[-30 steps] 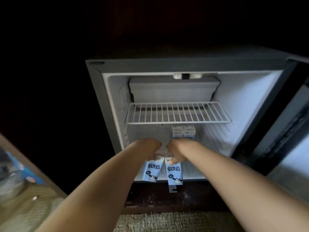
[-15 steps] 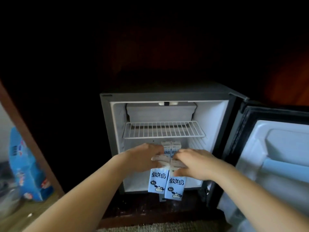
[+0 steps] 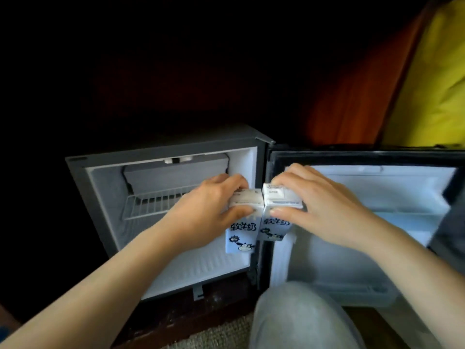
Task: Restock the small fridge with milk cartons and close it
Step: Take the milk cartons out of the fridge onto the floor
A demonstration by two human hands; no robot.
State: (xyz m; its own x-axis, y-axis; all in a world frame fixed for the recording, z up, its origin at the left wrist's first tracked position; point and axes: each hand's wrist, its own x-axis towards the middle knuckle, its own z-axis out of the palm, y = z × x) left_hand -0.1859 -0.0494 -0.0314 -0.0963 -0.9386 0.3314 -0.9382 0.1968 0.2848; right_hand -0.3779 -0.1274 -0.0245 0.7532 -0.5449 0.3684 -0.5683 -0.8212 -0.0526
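The small grey fridge (image 3: 161, 153) stands open, its white inside lit, with a wire shelf (image 3: 151, 204) under the freezer box. Its door (image 3: 377, 222) hangs wide open to the right. My left hand (image 3: 208, 205) grips the top of one blue-and-white milk carton (image 3: 241, 235). My right hand (image 3: 317, 205) grips the top of a second carton (image 3: 275, 227). Both cartons are upright, side by side and touching, held in front of the fridge's right edge near the hinge. No other cartons show inside from here.
My knee in grey trousers (image 3: 302, 318) sits low in front of the door. A woven mat (image 3: 219, 333) covers the floor below. Orange and yellow fabric (image 3: 415, 71) hangs at upper right. A dark cabinet surrounds the fridge.
Both hands have lifted the two cartons up and to the right, out of the fridge's lower compartment toward the door side. My view has swung right, bringing the open door into sight.
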